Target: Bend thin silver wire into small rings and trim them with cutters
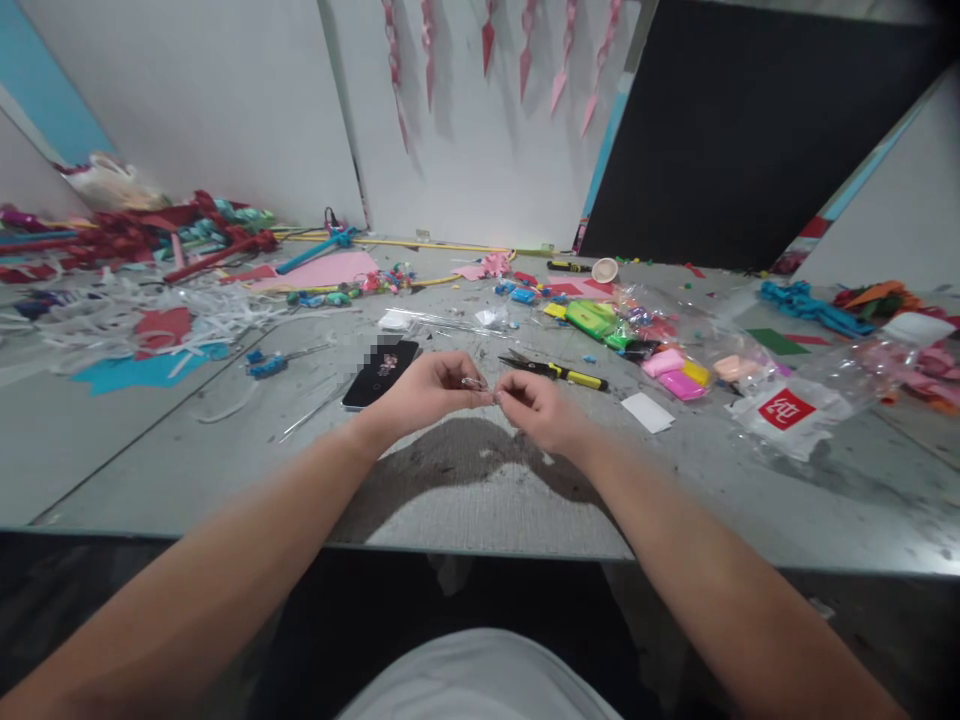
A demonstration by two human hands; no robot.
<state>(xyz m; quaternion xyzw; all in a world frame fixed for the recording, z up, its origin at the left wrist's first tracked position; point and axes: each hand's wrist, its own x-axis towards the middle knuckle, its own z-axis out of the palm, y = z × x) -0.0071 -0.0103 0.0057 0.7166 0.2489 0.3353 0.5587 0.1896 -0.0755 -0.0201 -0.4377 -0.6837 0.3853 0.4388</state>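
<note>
My left hand [431,390] and my right hand [544,405] meet above the grey table [480,510], thumbs and fingertips pinched closely together. Between them shows a small, thin, shiny clear or wire-like piece [474,383]. My left fingers are closed on it. The right fingertips touch its other side, where what they grip is too small to make out. Behind my left wrist lies a dark phone [382,375]. Just beyond my right hand are scissors [555,371] with yellow-and-black handles, partly open. A folded white paper [647,412] lies to their right.
Colourful clay packets [675,372] and a clear plastic bottle [862,370] stand at right. White paper strips [97,325], blue paper [150,368] and red paper pieces [127,240] crowd the left. Pink paper chains [525,50] hang on the back wall beside a black panel [735,130].
</note>
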